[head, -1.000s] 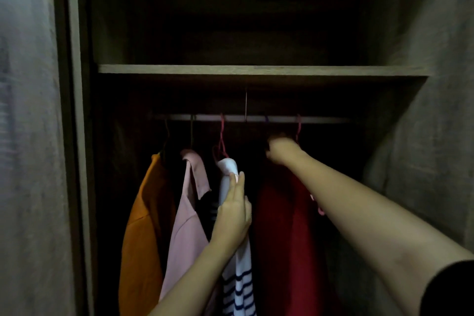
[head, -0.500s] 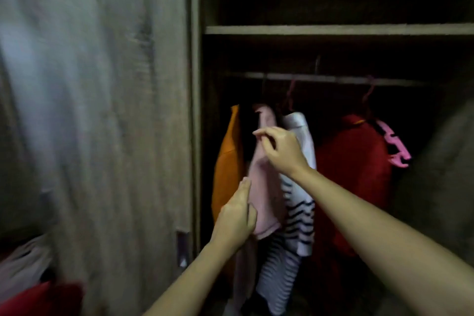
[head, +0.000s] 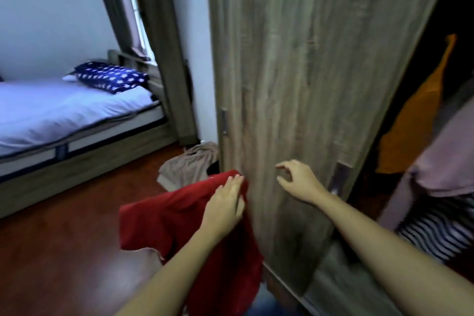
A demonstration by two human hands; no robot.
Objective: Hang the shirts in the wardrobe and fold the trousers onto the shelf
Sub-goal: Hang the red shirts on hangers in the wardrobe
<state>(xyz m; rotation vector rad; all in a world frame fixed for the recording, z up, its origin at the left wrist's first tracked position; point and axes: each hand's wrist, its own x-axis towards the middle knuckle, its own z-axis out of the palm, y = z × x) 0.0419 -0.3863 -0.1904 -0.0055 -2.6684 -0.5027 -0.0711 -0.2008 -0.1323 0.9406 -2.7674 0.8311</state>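
Head view: the camera has swung left and down, away from the hanging rail seen a second ago, and now faces the wardrobe door (head: 302, 100), the wooden floor (head: 64, 251) and a bed (head: 64, 110). Both hands have left the hung garments. Judgement: the hanging step for that item is finished and the next garment is being fetched.

The left hand (head: 225, 206) lies flat, fingers together, on a red garment (head: 174, 223) in front of the door's lower edge; a closed grasp is not visible. The right hand (head: 298, 179) hovers beside it in front of the door, fingers apart and curled, holding nothing.

A beige garment (head: 187, 167) lies on the floor beyond the red one, apart from both hands.

The orange shirt (head: 415, 115), pink shirt (head: 446, 161) and striped shirt (head: 441, 228) hang inside the wardrobe, right of the right hand
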